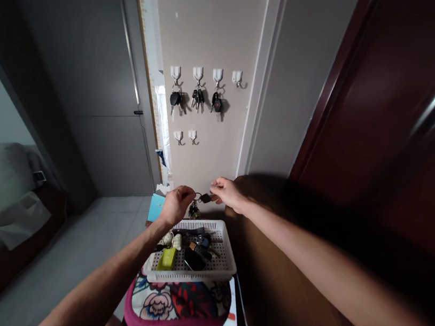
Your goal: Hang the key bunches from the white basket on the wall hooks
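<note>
My left hand (176, 204) and my right hand (228, 192) are raised above a white perforated basket (225, 250) and meet over a bunch of keys (201, 199). Both hands pinch this bunch between them; a dark fob sits by the right fingers and a small charm dangles below. The basket holds more keys, a dark fob, a yellow-green item and pale trinkets. On the beige wall ahead, white hooks (197, 73) carry three key sets (197, 98); the fourth top hook (236, 77) and two lower hooks (185, 137) are bare.
The basket rests on a stool with a floral cushion and pink rim (175, 316). A dark red door (388, 127) with a metal handle stands at the right. Grey cabinet doors (90, 86) are at the left, with a grey tiled floor below.
</note>
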Action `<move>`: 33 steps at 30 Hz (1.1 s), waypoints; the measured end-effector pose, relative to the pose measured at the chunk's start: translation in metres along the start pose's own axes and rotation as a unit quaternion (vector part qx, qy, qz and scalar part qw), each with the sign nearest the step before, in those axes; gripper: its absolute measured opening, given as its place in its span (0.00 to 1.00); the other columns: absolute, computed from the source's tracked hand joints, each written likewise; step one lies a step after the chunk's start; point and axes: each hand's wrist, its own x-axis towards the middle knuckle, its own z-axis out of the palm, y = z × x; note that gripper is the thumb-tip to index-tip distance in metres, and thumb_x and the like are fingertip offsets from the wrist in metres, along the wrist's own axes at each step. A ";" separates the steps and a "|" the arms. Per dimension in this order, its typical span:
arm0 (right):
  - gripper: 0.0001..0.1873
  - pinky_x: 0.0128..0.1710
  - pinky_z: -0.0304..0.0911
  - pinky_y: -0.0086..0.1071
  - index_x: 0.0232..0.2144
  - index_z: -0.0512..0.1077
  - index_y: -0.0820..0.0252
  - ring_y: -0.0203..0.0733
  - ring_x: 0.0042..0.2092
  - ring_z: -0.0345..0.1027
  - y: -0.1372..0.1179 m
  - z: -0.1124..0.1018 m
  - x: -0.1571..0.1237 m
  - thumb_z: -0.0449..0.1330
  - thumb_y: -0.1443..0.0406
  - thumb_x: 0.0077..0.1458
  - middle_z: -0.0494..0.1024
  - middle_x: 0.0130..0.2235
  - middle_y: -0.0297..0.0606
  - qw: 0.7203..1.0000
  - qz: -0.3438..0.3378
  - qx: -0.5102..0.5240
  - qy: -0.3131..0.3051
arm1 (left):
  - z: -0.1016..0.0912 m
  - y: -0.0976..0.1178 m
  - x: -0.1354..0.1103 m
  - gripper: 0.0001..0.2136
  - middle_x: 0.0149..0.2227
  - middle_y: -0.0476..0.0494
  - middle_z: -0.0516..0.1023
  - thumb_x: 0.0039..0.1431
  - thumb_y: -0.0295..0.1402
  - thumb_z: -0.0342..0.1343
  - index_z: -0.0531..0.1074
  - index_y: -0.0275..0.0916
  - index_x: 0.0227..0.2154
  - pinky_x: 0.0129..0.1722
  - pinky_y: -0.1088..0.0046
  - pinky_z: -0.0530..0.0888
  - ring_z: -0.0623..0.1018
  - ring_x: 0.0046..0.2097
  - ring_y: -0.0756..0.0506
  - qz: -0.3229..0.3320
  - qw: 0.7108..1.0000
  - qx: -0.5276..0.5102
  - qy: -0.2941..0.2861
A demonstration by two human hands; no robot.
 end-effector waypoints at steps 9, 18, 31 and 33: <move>0.07 0.26 0.55 0.24 0.21 0.66 0.65 0.30 0.25 0.60 -0.009 0.003 -0.014 0.49 0.67 0.40 0.69 0.22 0.33 0.973 -0.179 -0.106 -0.096 | -0.005 0.014 0.006 0.07 0.18 0.51 0.65 0.41 0.32 0.46 0.66 0.34 0.19 0.22 0.81 0.61 0.64 0.22 0.54 0.007 0.998 0.014 -0.061; 0.05 0.20 0.56 0.23 0.18 0.62 0.65 0.27 0.19 0.57 -0.042 -0.020 0.002 0.50 0.67 0.41 0.64 0.16 0.29 0.988 -0.147 0.040 -0.021 | -0.019 0.046 0.033 0.07 0.18 0.52 0.63 0.42 0.33 0.44 0.63 0.35 0.20 0.23 0.80 0.62 0.65 0.22 0.54 0.017 0.995 -0.092 -0.046; 0.05 0.14 0.52 0.19 0.19 0.60 0.64 0.25 0.16 0.55 -0.164 -0.125 0.099 0.50 0.70 0.44 0.63 0.15 0.29 0.940 -0.147 0.076 0.298 | -0.026 0.038 0.062 0.06 0.19 0.51 0.65 0.40 0.30 0.45 0.63 0.35 0.23 0.24 0.77 0.64 0.67 0.22 0.53 -0.015 0.996 -0.085 0.000; 0.04 0.14 0.54 0.19 0.20 0.61 0.64 0.25 0.16 0.56 -0.166 -0.128 0.111 0.50 0.69 0.44 0.64 0.15 0.30 0.937 -0.136 0.063 0.316 | -0.026 0.038 0.069 0.06 0.20 0.51 0.65 0.40 0.30 0.45 0.63 0.35 0.23 0.25 0.77 0.64 0.67 0.22 0.52 -0.016 0.997 -0.077 0.001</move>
